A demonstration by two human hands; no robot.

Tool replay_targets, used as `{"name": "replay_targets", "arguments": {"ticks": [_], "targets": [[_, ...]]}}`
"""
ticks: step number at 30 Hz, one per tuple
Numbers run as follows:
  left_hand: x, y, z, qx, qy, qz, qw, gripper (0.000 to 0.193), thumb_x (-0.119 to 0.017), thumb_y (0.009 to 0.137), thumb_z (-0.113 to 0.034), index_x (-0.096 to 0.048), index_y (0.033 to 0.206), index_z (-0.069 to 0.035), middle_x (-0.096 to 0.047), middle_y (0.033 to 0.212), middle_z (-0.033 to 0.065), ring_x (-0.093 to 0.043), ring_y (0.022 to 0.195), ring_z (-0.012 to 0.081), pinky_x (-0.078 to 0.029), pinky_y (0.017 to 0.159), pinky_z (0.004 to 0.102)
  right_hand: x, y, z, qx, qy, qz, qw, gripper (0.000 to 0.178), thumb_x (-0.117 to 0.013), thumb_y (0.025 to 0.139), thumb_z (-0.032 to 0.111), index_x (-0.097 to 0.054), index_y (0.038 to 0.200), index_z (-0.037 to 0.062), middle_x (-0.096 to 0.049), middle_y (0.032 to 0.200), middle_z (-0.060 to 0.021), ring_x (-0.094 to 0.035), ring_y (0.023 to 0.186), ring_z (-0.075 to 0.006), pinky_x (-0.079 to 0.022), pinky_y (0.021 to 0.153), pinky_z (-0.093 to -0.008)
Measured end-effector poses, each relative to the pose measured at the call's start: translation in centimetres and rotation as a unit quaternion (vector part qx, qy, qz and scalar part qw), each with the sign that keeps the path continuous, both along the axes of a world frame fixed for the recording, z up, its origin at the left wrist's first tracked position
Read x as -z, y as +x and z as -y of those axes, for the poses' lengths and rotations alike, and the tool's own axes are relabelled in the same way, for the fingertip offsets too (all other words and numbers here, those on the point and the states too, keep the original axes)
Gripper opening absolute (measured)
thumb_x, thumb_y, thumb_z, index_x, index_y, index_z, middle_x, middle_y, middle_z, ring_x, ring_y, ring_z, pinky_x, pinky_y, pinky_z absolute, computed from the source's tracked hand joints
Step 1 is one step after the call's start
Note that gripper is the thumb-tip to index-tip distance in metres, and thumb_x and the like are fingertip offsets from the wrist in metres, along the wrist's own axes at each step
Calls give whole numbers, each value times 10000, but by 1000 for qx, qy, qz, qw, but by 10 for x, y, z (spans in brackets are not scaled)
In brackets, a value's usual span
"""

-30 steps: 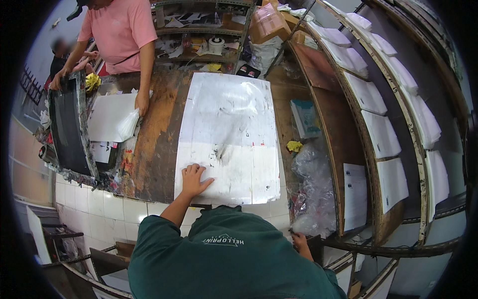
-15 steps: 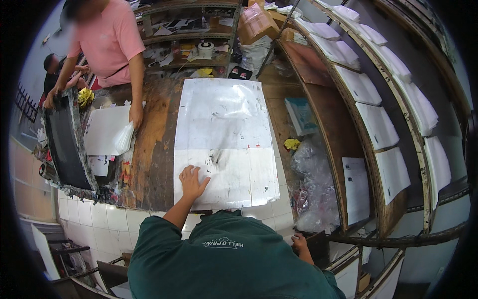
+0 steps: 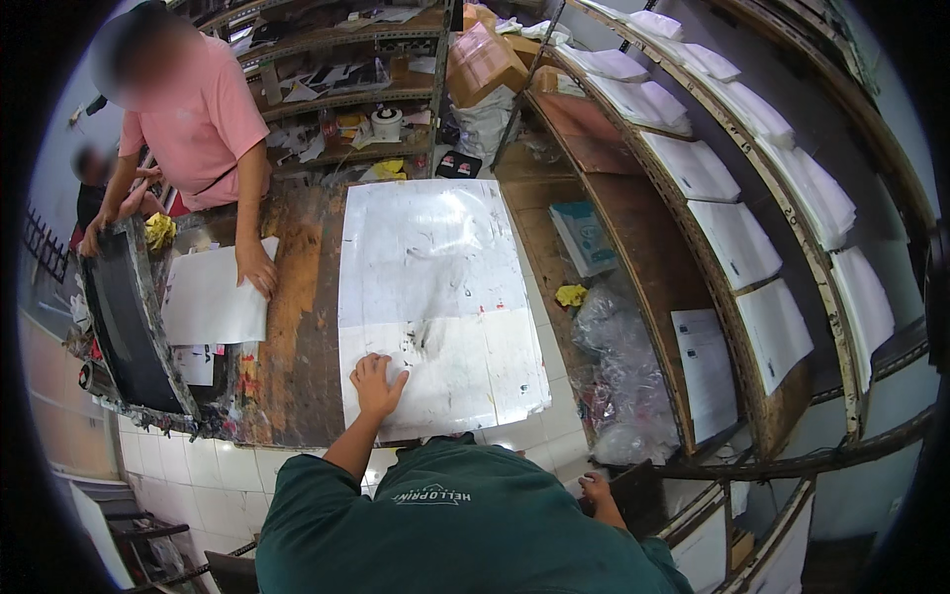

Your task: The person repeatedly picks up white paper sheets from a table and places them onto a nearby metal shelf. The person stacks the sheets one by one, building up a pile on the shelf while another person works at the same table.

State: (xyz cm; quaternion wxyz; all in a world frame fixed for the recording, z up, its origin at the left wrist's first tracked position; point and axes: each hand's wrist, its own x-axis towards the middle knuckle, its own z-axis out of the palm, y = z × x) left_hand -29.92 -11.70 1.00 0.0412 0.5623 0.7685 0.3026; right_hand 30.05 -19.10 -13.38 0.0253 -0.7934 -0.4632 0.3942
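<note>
My left hand [image 3: 377,384] lies with fingers spread on the near left part of a large white sheet [image 3: 435,267], which is creased and marked with dark smudges. This sheet covers the right end of the worn wooden table [image 3: 307,287]. Low at my right side is my right hand [image 3: 597,489], its fingers bent; whether they hold anything I cannot make out. Across the table, a co-worker in a pink shirt [image 3: 203,119] has one hand on a tilted dark printing screen [image 3: 134,317]. The co-worker's other hand presses on a smaller white sheet [image 3: 218,297].
A slanted rack [image 3: 683,208] holding stacks of white paper runs along the right. Clear plastic wrap [image 3: 628,366] and a blue-green packet [image 3: 584,238] lie beside the table. Behind stand cluttered shelves [image 3: 346,74] and a cardboard box [image 3: 485,64]. Another person sits at far left.
The co-worker's hand has moved from a bunched white piece at the small sheet's edge to lie flat on the sheet. The view has shifted slightly; my left hand stays on the large sheet.
</note>
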Motion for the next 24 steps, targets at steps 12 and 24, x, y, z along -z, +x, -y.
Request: {"name": "replay_targets", "arguments": {"ticks": [12, 24], "targets": [[13, -6, 1, -7, 34, 9, 999, 489, -627, 761, -318, -472, 1140, -51, -469, 1162, 144, -380, 1151, 302, -228, 938, 456, -15, -12, -16, -17, -34, -2, 999, 495, -674, 729, 341, -612, 1142, 75, -639, 1025, -206, -608, 991, -313, -458, 885, -385], [1, 0, 0, -14, 37, -21, 999, 529, -678, 723, -396, -526, 1096, -53, -477, 1123, 124, -402, 1105, 290, -239, 916, 457, -40, -9, -23, 30, -56, -7, 998, 491, -677, 748, 323, -601, 1163, 72, -647, 970, -194, -616, 947, -300, -468, 842, -393]]}}
